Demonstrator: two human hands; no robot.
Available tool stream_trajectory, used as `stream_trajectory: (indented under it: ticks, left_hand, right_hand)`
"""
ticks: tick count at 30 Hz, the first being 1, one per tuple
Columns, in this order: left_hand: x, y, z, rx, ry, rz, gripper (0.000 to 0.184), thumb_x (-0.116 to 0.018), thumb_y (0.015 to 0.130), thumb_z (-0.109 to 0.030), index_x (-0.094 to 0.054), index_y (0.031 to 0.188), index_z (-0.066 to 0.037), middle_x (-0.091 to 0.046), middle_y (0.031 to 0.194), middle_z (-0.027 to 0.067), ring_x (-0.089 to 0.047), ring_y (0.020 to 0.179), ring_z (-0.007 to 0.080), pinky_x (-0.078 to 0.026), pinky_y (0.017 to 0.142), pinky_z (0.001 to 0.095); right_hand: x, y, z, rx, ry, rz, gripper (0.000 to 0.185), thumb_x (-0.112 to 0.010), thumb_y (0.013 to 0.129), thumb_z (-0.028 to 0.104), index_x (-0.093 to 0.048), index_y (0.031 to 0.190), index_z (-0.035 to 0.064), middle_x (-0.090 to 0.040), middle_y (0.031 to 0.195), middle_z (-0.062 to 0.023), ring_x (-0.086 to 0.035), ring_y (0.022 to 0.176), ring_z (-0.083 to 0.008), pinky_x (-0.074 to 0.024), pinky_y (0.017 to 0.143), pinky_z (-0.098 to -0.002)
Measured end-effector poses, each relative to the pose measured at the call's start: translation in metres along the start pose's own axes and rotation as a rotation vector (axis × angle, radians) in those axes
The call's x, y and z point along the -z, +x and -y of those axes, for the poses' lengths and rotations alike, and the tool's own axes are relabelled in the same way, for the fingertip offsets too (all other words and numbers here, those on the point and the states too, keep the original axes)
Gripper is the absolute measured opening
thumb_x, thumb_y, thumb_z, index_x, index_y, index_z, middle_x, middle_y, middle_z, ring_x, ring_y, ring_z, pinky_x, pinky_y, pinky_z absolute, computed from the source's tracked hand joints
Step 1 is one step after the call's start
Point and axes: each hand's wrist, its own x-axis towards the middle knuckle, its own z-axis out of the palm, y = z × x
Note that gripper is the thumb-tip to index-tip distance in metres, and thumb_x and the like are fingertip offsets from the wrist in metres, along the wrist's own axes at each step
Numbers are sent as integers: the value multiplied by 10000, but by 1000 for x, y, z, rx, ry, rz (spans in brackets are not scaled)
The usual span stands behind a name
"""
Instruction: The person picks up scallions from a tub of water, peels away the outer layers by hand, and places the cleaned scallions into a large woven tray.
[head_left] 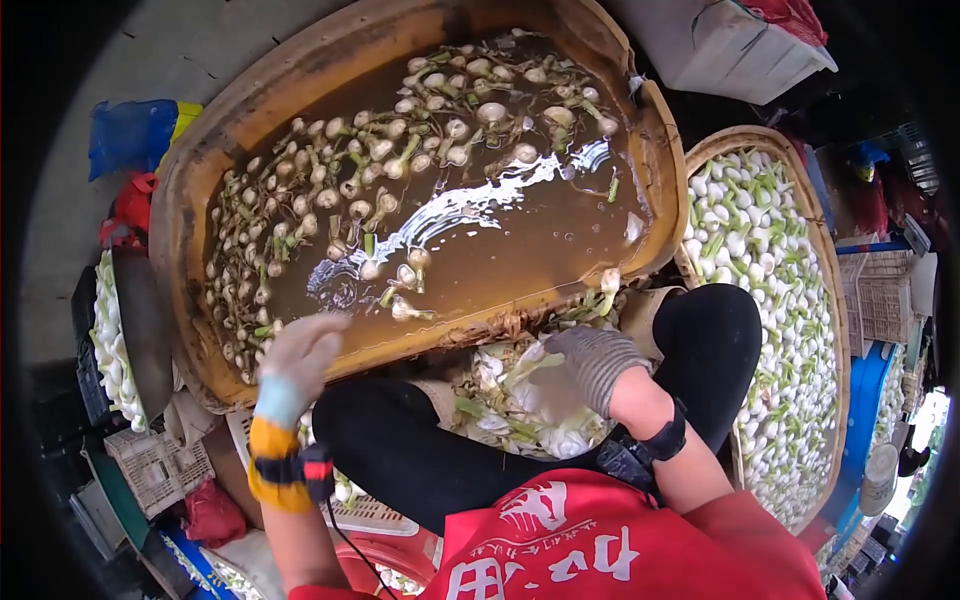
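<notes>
My left hand (302, 358), in a pale glove with a light blue cuff, hangs over the near left rim of the tan tub (420, 352). Motion blur hides what its fingers do. In a grey striped glove, my right hand (598, 365) is between my knees, its fingers curled down. A pale blur lies under those fingers; what it is I cannot make out. Below is a heap of peeled skins and stalks (490, 392). Unpeeled garlic bulbs (385, 150) with cut green stems float in the tub's brown water. One bulb (610, 282) rests at the near rim.
To the right, a large tub (832, 350) holds many clean white garlic bulbs (765, 300). A white bin (735, 60) stands at the back right. Plastic crates (160, 465) and a red bag (213, 512) are at lower left. A dark pan (140, 330) with white bulbs sits at left.
</notes>
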Motion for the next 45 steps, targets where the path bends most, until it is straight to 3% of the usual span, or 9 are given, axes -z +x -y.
stream_trajectory:
  ticks: [6, 10, 14, 20, 24, 26, 36, 40, 45]
  left_hand:
    - [-143, 147, 107, -7, 549, 1024, 512, -699, 731, -145, -616, 1236, -148, -648, 1214, 73, -627, 1077, 310, -494, 927, 425]
    - [-220, 181, 161, -32, 532, 1169, 424, -685, 728, -102, -670, 1150, -145, -696, 1070, 69, -665, 952, 244, -530, 828, 397]
    - [-165, 134, 17, 387, -591, 905, 223, -518, 870, -112, -580, 1069, -33, -609, 919, 51, -555, 731, 134, -438, 575, 259]
    - [-132, 41, -116, 453, -1849, 437, 366, -428, 1018, -303, -522, 1195, 3, -575, 1007, 59, -517, 780, 126, -436, 638, 231]
    - [-150, -7, -144, 243, -1972, 302, 414, -398, 1029, -428, -557, 1219, -96, -604, 1129, 51, -532, 855, 156, -452, 741, 285]
    - [-148, -22, -160, 329, -1937, 190, 395, -423, 1025, -424, -571, 1184, -93, -615, 1108, 39, -546, 858, 161, -463, 774, 299]
    - [-145, -57, -169, 210, -1763, 204, 355, -435, 1029, -336, -558, 1133, -19, -611, 1124, 77, -574, 939, 170, -482, 774, 282]
    - [-138, -68, -170, 162, -1778, 248, 348, -411, 1033, -310, -548, 1156, -14, -596, 1149, 89, -572, 951, 188, -475, 809, 292]
    - [-131, -82, -187, 123, -1757, 127, 411, -348, 1043, -289, -523, 1237, 28, -591, 1172, 102, -570, 976, 202, -469, 866, 329]
  right_hand:
    - [-17, -9, 0, 45, 100, -42, 415, -602, 872, 447, -666, 1064, 84, -665, 1073, -150, -633, 1006, -342, -495, 861, -453]
    - [-6, -23, -3, 43, 137, -110, 302, -585, 908, 354, -675, 1073, 117, -657, 1057, -131, -632, 1000, -311, -506, 852, -427]
    - [-11, -15, -10, 188, 289, -427, 221, -635, 883, 229, -712, 1058, 118, -652, 952, -114, -634, 897, -306, -515, 773, -403]
    - [2, -10, 4, 398, 479, -759, 198, -661, 852, 157, -706, 1023, 68, -678, 946, -103, -638, 849, -295, -524, 745, -390]
    - [9, -28, 14, 451, 539, -770, 257, -618, 880, 251, -688, 1061, 83, -678, 985, -112, -636, 915, -307, -511, 797, -410]
    - [0, -31, 12, 562, 323, -864, 263, -600, 889, 251, -680, 1089, 100, -679, 1010, -105, -640, 925, -303, -512, 800, -404]
    - [6, -69, 38, 319, 243, -745, 135, -619, 812, 196, -678, 888, 101, -636, 785, -106, -613, 757, -305, -488, 631, -418]
    - [2, -80, 42, 336, 242, -654, 142, -635, 809, 205, -673, 903, 105, -646, 818, -93, -621, 776, -290, -494, 640, -414]
    - [-10, -85, 42, 471, 79, -849, 139, -675, 792, 224, -658, 875, 113, -656, 881, -72, -635, 773, -267, -508, 656, -389]
